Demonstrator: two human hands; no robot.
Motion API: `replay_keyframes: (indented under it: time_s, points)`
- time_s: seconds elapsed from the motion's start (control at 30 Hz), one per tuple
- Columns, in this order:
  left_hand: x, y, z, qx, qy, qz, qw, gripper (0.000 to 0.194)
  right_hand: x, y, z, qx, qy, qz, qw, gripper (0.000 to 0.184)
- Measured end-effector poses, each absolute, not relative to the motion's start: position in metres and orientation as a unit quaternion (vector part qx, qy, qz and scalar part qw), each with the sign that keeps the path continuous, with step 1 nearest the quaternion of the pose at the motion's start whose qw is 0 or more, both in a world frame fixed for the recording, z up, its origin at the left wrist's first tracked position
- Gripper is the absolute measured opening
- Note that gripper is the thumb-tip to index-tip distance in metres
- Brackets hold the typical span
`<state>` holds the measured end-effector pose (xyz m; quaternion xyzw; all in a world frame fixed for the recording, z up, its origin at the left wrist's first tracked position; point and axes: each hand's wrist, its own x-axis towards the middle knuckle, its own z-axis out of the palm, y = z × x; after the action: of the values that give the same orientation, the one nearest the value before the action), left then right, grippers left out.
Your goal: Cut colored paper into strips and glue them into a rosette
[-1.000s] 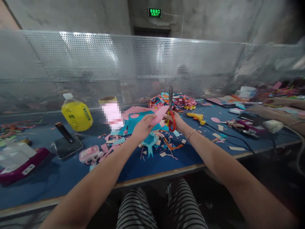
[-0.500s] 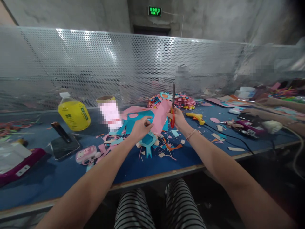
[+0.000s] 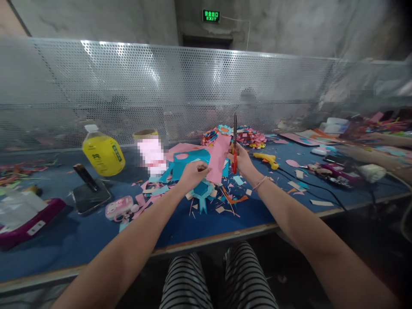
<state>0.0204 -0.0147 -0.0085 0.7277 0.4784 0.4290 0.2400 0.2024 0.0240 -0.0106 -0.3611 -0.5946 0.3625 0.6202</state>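
A strip of pink paper (image 3: 218,159) is held up over the table between my two hands. My left hand (image 3: 195,173) pinches its lower left edge with thumb and fingertips. In my right hand (image 3: 242,160) are scissors with red handles (image 3: 234,159), their dark blades pointing up. The right fingertips also reach the paper's right edge; their exact grip is partly hidden. Below my left hand lies a blue paper rosette (image 3: 202,195) with a ribbon tail and pale edging. Blue paper sheets (image 3: 183,162) with cut-outs lie behind it.
Paper scraps (image 3: 222,201) litter the blue table (image 3: 180,227). A yellow glue gun (image 3: 266,159) with a cord lies right. A yellow-liquid bottle (image 3: 103,152), a phone on a stand (image 3: 90,193) and a pink case (image 3: 119,207) stand left. Colourful pieces (image 3: 252,137) are heaped behind. A co-worker's arms show far right.
My left fingers have closed on the pink paper's lower edge, and the strip hangs a little straighter. The scissors stay upright in my right hand. The view has shifted slightly.
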Motion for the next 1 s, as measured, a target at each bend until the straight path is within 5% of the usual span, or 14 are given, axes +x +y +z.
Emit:
replay_keyframes:
  time_s: [0.3,0.63,1.0]
  points:
    - [0.006,0.001,-0.008,0.572,0.478,0.578,0.332,0.016,0.207,0.026,-0.02,-0.426,-0.655,0.333,0.528,0.04]
    - [0.0,0.01,-0.013,0.469,0.422,0.682,0.371,0.02,0.201,0.014,-0.03,-0.503,-0.801,0.044,0.321,0.04]
    - [0.005,0.006,-0.012,0.504,0.37,0.674,0.393,0.027,0.202,0.012,-0.026,-0.475,-0.818,0.035,0.324,0.035]
